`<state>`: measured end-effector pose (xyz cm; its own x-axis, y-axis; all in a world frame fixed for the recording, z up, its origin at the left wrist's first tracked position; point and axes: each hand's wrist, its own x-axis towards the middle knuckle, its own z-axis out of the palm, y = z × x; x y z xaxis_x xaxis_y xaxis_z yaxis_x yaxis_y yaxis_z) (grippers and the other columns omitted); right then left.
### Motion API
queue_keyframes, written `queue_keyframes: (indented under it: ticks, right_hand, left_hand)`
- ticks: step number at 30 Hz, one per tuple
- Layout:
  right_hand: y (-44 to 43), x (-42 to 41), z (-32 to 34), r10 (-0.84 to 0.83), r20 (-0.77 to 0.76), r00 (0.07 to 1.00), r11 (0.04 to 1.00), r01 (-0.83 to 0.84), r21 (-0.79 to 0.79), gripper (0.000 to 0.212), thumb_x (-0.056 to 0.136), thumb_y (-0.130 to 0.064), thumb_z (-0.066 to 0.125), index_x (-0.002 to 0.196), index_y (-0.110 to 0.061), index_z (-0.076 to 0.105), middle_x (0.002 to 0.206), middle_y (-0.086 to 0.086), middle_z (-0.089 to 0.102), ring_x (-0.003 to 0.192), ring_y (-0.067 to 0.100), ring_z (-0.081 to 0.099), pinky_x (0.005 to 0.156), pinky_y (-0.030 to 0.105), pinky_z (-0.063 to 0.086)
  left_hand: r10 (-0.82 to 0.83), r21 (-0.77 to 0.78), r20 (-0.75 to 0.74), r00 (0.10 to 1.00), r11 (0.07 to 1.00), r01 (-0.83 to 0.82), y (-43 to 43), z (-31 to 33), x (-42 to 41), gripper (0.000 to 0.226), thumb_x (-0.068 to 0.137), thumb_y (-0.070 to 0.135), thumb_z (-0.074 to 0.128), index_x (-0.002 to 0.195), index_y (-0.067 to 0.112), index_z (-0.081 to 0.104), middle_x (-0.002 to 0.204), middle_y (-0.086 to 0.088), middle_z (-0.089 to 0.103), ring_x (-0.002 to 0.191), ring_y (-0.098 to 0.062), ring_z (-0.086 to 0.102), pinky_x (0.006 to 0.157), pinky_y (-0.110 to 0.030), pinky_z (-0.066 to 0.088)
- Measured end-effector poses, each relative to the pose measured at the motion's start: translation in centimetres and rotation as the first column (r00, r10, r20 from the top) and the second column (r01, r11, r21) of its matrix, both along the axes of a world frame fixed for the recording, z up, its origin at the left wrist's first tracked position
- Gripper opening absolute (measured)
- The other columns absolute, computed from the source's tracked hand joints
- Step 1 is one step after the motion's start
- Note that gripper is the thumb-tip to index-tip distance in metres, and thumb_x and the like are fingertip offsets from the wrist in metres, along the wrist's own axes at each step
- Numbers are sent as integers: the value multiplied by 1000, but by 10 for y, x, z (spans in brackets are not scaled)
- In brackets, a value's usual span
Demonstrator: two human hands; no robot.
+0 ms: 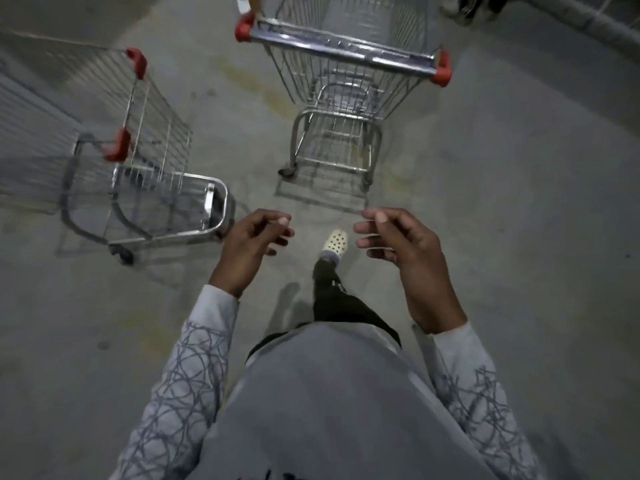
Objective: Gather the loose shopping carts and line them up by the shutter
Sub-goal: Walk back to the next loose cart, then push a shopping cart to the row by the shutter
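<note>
A metal shopping cart (341, 98) with a chrome handle and red end caps stands straight ahead on the concrete floor, its handle facing me. A second cart (145, 161) with red caps stands to the left, turned sideways, beside the corrugated grey shutter (31, 133). My left hand (251, 245) and my right hand (398, 244) hover in front of me, below the front cart's handle, fingers loosely curled and holding nothing. Neither hand touches a cart.
Grey concrete floor (519, 202) spreads to the right and behind me. My foot in a pale perforated shoe (335, 242) steps forward between my hands. A railing or pipe (581, 19) and dark shapes lie at the top right.
</note>
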<state>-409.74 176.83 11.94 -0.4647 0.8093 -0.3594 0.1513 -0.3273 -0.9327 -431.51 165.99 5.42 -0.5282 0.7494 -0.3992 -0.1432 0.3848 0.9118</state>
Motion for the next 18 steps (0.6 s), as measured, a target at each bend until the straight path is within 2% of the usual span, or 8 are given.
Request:
queue_keyframes:
  ticks: [3,6,9,12,15,16,18]
  right_hand:
    - [47,-29,-6,-45,-31,998,999,46,19,24,104,-26,55,115,-11,71,103,8,76,94,33,71,81,29,57]
    - [109,-68,-21,-48,4,999,998,48,49,22,104,-25,57,115,-13,71,102,7,76,90,24,71,82,32,55]
    - [182,-108,-24,-46,38,998,995,43,85,20,102,-22,60,115,-10,70,98,3,77,81,14,69,74,24,52]
    - [252,-139,-13,-72,60,996,968,55,243,18,101,-25,63,113,-14,70,97,5,75,82,16,69,74,15,49]
    - [308,-162,-18,-25,332,943,862,-148,485,28,96,-34,69,120,-18,67,106,1,71,95,13,66,84,1,35]
    - [326,-168,-25,0,428,904,816,-247,523,39,93,-39,72,126,-20,64,114,0,68,105,12,63,89,6,36]
    - [357,-177,-43,51,630,775,762,-438,477,64,84,-49,78,139,-27,54,134,4,57,128,21,49,104,32,39]
  left_hand:
    - [-21,-59,17,1000,998,22,42,-20,-30,41,83,38,64,111,9,70,94,-8,76,85,-22,70,75,-37,49]
    - [-46,-87,21,999,995,47,90,-24,-66,46,80,40,64,112,8,69,95,-9,76,84,-20,68,76,-37,47]
    - [-35,-68,-14,999,997,34,143,-15,-107,50,74,47,69,110,11,70,98,-10,75,85,-18,67,75,-34,46]
    - [-73,15,-120,990,997,75,198,2,-141,47,72,52,77,108,23,70,96,-5,73,90,-13,65,74,-28,47]
    - [-111,59,-313,943,989,136,247,18,-168,41,82,41,80,118,27,66,106,4,71,103,-5,65,81,-23,50]
    - [-105,62,-378,920,988,139,265,19,-179,41,84,44,78,120,30,65,113,8,69,110,-5,63,86,-27,50]
    - [-86,62,-491,867,989,133,301,17,-205,45,85,57,70,121,31,65,121,23,64,123,-12,58,98,-37,47]
